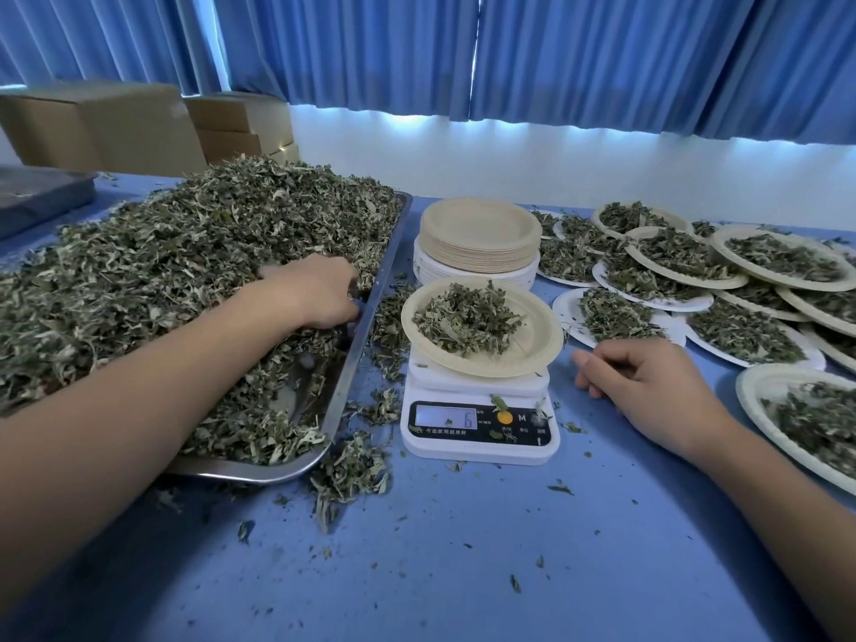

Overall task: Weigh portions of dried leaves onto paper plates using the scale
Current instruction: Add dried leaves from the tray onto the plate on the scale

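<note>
Crumpled grey-green dried leaves (468, 319) lie heaped on a round beige paper plate (532, 352) atop the white plastic scale (479, 449), mid-table on our blue table (463, 558). Our left hand (319, 289) digs curled fingers into the loose leaf heap (185, 252) on the steel tray (370, 317) just left; whether it grips any, we cannot tell. Our right hand (648, 386) rests beside the scale, loosely curled, holding nothing. Stacked empty plates (479, 234) stand behind, and filled plates (685, 259) overlap at right.
</note>
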A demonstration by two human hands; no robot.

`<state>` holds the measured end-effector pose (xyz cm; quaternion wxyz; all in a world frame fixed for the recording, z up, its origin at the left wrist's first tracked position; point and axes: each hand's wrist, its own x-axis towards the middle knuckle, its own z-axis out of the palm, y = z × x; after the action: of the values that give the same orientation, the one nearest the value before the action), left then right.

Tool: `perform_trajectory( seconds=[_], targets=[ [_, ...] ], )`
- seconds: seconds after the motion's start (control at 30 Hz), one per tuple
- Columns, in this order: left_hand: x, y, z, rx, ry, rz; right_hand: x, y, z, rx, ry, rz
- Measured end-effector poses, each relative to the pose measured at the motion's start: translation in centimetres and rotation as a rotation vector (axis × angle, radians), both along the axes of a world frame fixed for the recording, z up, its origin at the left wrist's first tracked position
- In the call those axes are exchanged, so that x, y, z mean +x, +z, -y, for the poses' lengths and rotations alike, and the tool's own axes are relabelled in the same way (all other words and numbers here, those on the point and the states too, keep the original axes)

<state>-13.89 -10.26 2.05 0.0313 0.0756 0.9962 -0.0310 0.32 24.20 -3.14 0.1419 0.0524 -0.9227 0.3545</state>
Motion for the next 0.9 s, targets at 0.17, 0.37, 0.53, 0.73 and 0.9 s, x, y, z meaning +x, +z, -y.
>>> perform_trajectory(
  seconds=[0.17,0.37,0.53,0.73,0.9],
  targets=[
    [1.1,0.8,-0.5,-0.126,0.012,0.139,0.0,0.0,-0.1,0.001,-0.001,0.009],
    [1.7,0.8,-0.9,0.047,-0.041,0.066,0.1,0.0,0.0,-0.002,-0.009,0.012],
    [1.8,0.7,-0.9,0.165,-0.031,0.021,0.1,0.0,0.0,-0.005,-0.009,0.008],
    [1.8,1.4,-0.6,0.253,0.04,-0.191,-0.1,-0.1,0.0,0.003,-0.014,0.001],
    [1.9,1.6,-0.5,0.362,0.005,-0.266,0.1,0.0,-0.1,-0.002,-0.004,-0.003]
  ],
)
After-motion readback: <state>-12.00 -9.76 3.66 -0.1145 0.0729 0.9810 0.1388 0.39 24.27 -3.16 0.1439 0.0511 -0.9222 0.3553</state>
